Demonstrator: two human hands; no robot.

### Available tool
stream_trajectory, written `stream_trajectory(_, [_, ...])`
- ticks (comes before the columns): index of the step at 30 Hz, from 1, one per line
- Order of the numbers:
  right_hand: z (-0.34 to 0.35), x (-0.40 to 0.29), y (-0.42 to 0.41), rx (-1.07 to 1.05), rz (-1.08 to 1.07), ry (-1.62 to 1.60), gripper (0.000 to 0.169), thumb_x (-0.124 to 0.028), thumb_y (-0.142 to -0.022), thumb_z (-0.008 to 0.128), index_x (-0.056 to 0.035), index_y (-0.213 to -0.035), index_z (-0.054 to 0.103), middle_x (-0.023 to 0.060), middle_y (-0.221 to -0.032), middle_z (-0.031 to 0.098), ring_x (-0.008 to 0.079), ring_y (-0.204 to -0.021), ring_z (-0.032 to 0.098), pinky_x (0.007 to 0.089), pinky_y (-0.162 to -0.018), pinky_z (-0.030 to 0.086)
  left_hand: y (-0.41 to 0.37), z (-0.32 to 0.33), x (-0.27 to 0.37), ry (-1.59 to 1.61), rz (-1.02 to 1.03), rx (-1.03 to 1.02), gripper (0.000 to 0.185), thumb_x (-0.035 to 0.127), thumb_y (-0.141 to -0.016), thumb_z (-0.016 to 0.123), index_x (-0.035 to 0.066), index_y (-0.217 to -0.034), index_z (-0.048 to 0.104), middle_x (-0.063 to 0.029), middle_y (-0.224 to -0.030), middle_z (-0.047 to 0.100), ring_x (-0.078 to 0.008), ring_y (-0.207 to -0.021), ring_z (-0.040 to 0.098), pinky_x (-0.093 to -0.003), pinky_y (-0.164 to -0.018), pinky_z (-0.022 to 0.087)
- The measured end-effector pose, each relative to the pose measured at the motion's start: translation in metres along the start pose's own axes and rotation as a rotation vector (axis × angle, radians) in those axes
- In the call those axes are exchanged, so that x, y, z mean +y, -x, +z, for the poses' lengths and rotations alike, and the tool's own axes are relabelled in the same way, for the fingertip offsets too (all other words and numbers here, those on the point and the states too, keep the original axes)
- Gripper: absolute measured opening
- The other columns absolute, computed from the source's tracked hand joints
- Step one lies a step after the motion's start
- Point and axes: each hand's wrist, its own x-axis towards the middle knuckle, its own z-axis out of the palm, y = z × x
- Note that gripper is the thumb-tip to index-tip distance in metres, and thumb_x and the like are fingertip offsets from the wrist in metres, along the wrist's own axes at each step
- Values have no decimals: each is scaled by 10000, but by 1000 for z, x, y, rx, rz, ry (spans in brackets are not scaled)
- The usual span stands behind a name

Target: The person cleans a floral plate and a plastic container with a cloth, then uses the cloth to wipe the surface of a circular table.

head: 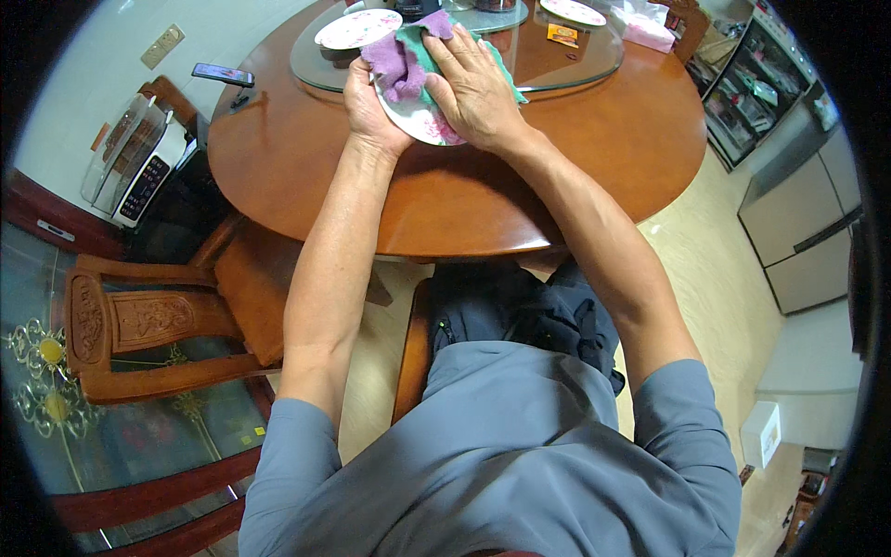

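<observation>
My left hand (374, 111) grips the left edge of a white plate (418, 124) with pink flowers, which is held tilted above the near side of the round wooden table (459, 209). A cloth, purple (397, 66) on one side and green (419, 50) on the other, lies bunched over the plate's upper part. Spread flat, my right hand (473, 87) presses the green part of the cloth onto the plate. The cloth and that hand hide much of the plate's face.
A glass turntable (585, 66) carries a flowered plate (358, 29) at left, another plate (574, 11) at right and an orange packet (562, 35). A tissue pack (644, 28) lies at the table's right. A phone (223, 74) stands at the left edge. A carved wooden chair (153, 317) is at left.
</observation>
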Motion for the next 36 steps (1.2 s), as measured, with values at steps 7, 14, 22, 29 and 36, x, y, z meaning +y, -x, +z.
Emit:
stream_trajectory(7, [-1,-24,11,-103,-127,8,472,-330,-998,475,-92,-1406,489,239,-1453,431,406,-1388,369,535,-1153,267,1,-8,14,43,156,12,677,551,-992,368,34,-1427,410,-191,-1368,529,-340,-1251,531,-491,-1081,425])
stream_trajectory(14, [-10,-35,3,-158,-216,-107,475,-330,-1000,466,-127,-1429,475,216,-1500,393,388,-1436,298,530,-1184,202,9,-1,-2,-405,214,19,577,470,-1033,346,82,-1459,372,-145,-1432,461,-310,-1323,457,-472,-1118,392])
stream_trajectory(22, [-2,-4,-5,-18,-78,-112,532,-363,-985,499,-88,-1437,451,220,-1494,403,394,-1419,327,522,-1167,229,8,-6,-7,-19,-6,-185,493,445,-1017,317,123,-1359,467,-91,-1332,546,-255,-1238,533,-444,-1073,440])
stream_trajectory(29, [-3,-2,2,-19,27,-53,503,-343,-977,519,-40,-1377,501,243,-1444,449,412,-1384,375,524,-1148,274,1,0,7,39,63,48,532,400,-965,476,51,-1365,494,-146,-1331,579,-290,-1231,551,-454,-1075,428])
stream_trajectory(36, [-15,-39,5,-124,-274,-105,448,-192,-899,598,-104,-1332,533,193,-1367,505,385,-1369,403,526,-1138,300,-3,-20,14,-38,88,-9,556,421,-1023,377,5,-1384,455,-182,-1301,576,-307,-1181,576,-451,-1045,465])
